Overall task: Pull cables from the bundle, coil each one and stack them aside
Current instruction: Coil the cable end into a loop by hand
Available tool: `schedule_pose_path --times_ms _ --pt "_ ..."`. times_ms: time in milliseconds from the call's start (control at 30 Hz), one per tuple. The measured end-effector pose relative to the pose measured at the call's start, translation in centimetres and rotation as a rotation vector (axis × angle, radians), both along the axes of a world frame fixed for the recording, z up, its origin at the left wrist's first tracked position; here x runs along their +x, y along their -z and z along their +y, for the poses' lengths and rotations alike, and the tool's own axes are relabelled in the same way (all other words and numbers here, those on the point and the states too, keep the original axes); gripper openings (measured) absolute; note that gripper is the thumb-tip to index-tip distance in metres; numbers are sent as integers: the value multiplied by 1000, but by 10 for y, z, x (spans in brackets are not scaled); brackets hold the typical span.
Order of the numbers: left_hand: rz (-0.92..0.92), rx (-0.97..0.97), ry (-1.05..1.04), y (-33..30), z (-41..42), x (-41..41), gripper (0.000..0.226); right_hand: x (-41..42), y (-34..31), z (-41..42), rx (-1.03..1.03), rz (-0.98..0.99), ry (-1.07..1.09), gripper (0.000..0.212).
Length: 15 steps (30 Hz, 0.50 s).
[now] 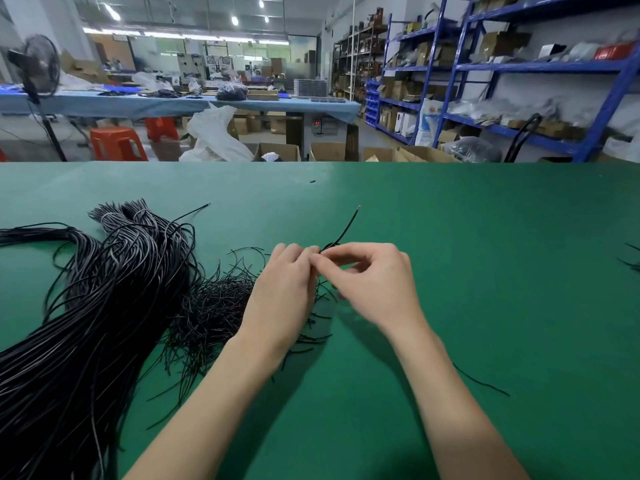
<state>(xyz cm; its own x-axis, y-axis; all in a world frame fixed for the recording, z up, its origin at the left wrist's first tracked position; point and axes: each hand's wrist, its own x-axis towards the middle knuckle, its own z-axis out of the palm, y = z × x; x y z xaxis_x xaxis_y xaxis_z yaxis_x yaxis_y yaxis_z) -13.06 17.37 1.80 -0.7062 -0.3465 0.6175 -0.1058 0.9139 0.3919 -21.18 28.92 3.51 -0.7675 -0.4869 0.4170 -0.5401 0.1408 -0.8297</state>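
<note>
A thick bundle of long black cables (86, 306) lies on the left of the green table (485, 271), tied near its far end. Beside it sits a tangled heap of thin short black wires (211, 306). My left hand (284, 289) and my right hand (374, 282) meet above the table's middle. Both pinch one thin black cable (346, 226) at their fingertips; its free end sticks up and away, tipped reddish. The rest of that cable is hidden behind my hands.
A loose black wire (481, 381) lies by my right forearm. More black cable ends (632, 259) show at the right edge. A small dark scrap (312, 181) lies near the table's far edge. Cardboard boxes, red stools and blue shelving stand beyond.
</note>
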Motion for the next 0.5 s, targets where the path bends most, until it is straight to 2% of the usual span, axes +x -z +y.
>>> schedule_pose_path --times_ms 300,500 --pt "41 -93 -62 0 10 -1 20 6 -6 -5 -78 -131 99 21" --pt "67 -166 -84 4 10 0 16 12 -2 -11 -66 -144 136 29"
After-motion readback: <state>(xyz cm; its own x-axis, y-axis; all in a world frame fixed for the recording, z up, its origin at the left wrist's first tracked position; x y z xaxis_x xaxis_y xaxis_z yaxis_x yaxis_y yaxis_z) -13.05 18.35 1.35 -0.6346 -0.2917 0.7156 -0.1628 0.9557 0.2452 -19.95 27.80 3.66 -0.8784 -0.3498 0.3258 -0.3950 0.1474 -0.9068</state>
